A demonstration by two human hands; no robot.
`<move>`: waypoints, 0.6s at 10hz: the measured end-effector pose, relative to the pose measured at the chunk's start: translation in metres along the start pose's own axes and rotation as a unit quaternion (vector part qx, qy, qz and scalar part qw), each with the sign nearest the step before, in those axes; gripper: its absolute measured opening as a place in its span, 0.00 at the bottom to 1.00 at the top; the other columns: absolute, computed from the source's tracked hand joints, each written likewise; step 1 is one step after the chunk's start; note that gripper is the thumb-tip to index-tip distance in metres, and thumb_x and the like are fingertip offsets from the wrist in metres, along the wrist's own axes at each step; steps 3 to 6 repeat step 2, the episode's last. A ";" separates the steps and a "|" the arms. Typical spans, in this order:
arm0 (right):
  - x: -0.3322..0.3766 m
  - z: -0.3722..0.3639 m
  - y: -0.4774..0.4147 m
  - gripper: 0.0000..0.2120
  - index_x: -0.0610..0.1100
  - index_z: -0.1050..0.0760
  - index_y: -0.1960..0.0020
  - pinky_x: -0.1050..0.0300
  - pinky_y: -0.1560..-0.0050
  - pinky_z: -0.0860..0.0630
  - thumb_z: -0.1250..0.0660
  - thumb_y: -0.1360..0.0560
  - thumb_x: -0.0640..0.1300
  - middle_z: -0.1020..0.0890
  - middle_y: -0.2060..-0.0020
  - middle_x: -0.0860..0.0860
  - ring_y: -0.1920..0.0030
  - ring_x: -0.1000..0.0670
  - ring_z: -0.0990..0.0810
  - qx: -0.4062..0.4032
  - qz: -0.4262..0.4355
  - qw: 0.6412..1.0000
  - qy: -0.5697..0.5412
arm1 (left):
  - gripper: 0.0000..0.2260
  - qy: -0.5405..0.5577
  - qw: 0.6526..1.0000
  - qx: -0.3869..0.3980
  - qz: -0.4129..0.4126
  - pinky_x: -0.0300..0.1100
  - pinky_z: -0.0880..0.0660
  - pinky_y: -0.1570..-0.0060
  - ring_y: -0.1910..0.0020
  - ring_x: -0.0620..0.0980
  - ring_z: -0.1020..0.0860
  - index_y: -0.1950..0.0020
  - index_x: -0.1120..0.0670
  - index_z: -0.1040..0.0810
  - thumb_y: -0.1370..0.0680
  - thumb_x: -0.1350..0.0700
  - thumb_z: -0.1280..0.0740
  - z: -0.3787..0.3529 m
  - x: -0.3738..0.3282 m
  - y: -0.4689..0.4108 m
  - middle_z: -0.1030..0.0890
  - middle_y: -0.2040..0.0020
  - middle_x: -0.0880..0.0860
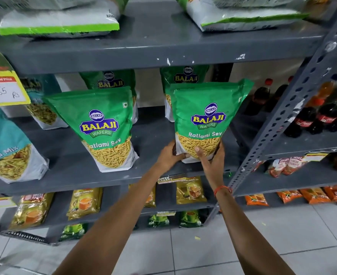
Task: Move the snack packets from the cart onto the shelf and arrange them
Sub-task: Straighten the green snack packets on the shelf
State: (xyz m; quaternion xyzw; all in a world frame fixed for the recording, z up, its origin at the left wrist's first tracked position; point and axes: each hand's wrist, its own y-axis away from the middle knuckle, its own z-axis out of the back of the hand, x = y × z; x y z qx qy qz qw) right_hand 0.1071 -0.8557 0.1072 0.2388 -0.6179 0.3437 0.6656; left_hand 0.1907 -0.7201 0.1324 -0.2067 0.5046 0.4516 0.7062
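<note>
We face the grey metal shelf (155,171), its middle board already carrying several green Balaji packets. Our green Ratlami Sev packet (205,116) stands upright at the right end of that board, near the front edge, with another green packet (183,76) just behind it and a matching green packet (104,128) standing well to its left. A teal mix packet (7,147) leans at the far left, and cola bottles (322,118) sit in the next bay to the right.

Both our hands are closed on the packet's base: the left hand (168,156) wraps the lower left corner, and the right hand (211,161) cups the lower right, thumb pressed on the front face.

We judge this pouch light and soft-walled, filled with loose, brittle sev that would crush under a hard squeeze. The glossy film looks slippery, so we trust the flat bottom gusset and the two lower corners more than the puffed middle. The sealed top edge is stiffer and would serve for small straightening nudges. The pouch stands on its own base, yet it could tip forward if we let go carelessly.
</note>
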 end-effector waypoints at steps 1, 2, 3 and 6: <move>0.007 -0.007 0.012 0.45 0.44 0.46 0.26 0.52 0.28 0.35 0.31 0.33 0.64 0.35 0.28 0.44 0.28 0.47 0.35 -0.048 0.015 0.998 0.043 | 0.33 -0.019 1.000 0.010 -0.007 0.48 0.30 0.36 0.32 0.57 0.29 0.29 0.57 0.37 0.30 0.58 0.26 -0.001 -0.006 0.010 0.28 0.31 0.58; 0.031 -0.034 0.038 0.38 0.40 0.48 0.25 0.67 0.30 0.41 0.39 0.26 0.59 0.44 0.26 0.39 0.25 0.44 0.43 -0.137 0.128 0.973 0.136 | 0.35 -0.110 0.991 -0.061 -0.051 0.47 0.34 0.33 0.29 0.56 0.34 0.26 0.57 0.44 0.27 0.56 0.29 0.009 -0.007 0.032 0.34 0.26 0.58; 0.031 -0.034 0.038 0.38 0.40 0.48 0.25 0.67 0.30 0.41 0.39 0.26 0.59 0.44 0.26 0.39 0.25 0.44 0.43 -0.137 0.128 0.973 0.136 | 0.35 -0.110 0.991 -0.061 -0.051 0.47 0.34 0.33 0.29 0.56 0.34 0.26 0.57 0.44 0.27 0.56 0.29 0.009 -0.007 0.032 0.34 0.26 0.58; 0.031 -0.034 0.038 0.38 0.40 0.48 0.25 0.67 0.30 0.41 0.39 0.26 0.59 0.44 0.26 0.39 0.25 0.44 0.43 -0.137 0.128 0.973 0.136 | 0.35 -0.110 0.991 -0.061 -0.051 0.47 0.34 0.33 0.29 0.56 0.34 0.26 0.57 0.44 0.27 0.56 0.29 0.009 -0.007 0.032 0.34 0.26 0.58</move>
